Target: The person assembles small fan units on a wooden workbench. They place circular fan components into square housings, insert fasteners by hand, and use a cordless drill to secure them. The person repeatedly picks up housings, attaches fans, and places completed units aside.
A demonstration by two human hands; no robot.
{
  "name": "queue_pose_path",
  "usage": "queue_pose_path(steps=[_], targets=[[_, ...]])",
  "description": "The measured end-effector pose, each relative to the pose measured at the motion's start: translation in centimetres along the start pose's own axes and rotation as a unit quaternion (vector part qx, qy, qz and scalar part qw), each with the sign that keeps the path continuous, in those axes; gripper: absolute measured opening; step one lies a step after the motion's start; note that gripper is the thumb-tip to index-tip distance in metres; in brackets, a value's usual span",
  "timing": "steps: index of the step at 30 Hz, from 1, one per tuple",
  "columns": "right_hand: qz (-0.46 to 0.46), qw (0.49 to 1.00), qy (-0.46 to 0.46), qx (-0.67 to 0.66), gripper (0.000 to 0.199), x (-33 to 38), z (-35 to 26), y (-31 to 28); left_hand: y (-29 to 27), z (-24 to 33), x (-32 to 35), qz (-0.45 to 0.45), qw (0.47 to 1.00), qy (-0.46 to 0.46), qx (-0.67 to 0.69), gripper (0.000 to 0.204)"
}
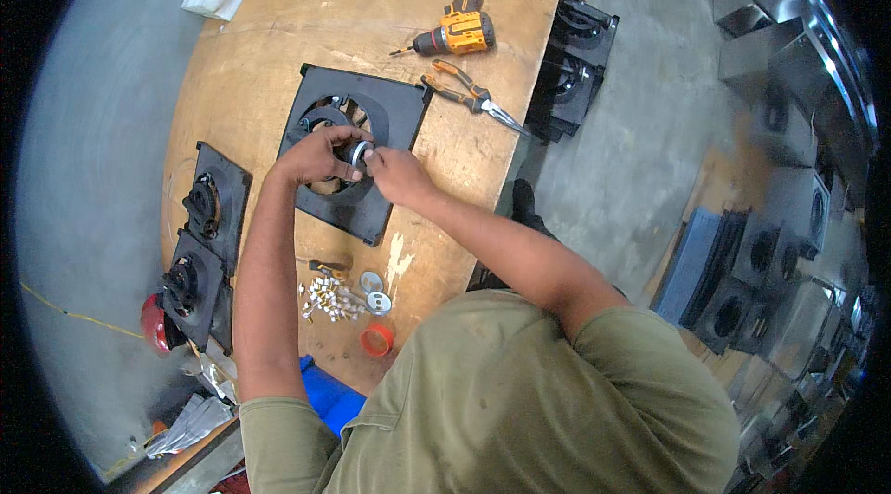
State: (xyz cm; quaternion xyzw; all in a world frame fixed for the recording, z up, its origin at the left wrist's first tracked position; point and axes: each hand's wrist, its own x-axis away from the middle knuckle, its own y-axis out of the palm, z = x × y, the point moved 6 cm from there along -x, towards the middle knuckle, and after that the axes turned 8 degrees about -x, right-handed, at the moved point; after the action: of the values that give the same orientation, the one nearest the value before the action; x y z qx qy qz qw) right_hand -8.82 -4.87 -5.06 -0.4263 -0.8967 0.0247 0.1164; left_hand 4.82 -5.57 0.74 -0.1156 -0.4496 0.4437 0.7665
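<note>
A square black plate [390, 104] with a round opening and a ring-shaped fan frame lies on the wooden table. Over its middle, my left hand [318, 158] curls its thumb and fingers around a small round dark piece with a whitish rim [359, 152]. From the other side my right hand [397, 175] grips the same piece, its fingers closed. The hands cover much of the piece, so its exact kind cannot be made out. Part of the opening below them is hidden too.
A yellow-black drill [462, 30] and long-nose pliers [478, 102] lie beyond the plate. Nearer me are a pile of small white connectors [331, 299], silver discs [372, 282] and an orange ring [376, 340]. More black fan plates [218, 201] sit at the left table edge.
</note>
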Motion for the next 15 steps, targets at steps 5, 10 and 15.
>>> queue_pose_path(steps=[5,10,15], targets=[[0.045,0.99,-0.025,0.128,0.044,0.2,0.1,-0.3,0.0,-0.7,-0.3,0.009,1.0,-0.018,-0.008,0.071],[-0.044,0.993,0.067,-0.088,0.042,-0.5,1.5,0.8,0.0,-0.6,-0.1,0.011,1.0,-0.006,-0.002,0.072],[0.03,0.991,-0.034,0.123,0.044,-0.2,0.3,-0.1,0.2,-0.4,0.0,-0.006,0.999,-0.005,0.041,0.072]])
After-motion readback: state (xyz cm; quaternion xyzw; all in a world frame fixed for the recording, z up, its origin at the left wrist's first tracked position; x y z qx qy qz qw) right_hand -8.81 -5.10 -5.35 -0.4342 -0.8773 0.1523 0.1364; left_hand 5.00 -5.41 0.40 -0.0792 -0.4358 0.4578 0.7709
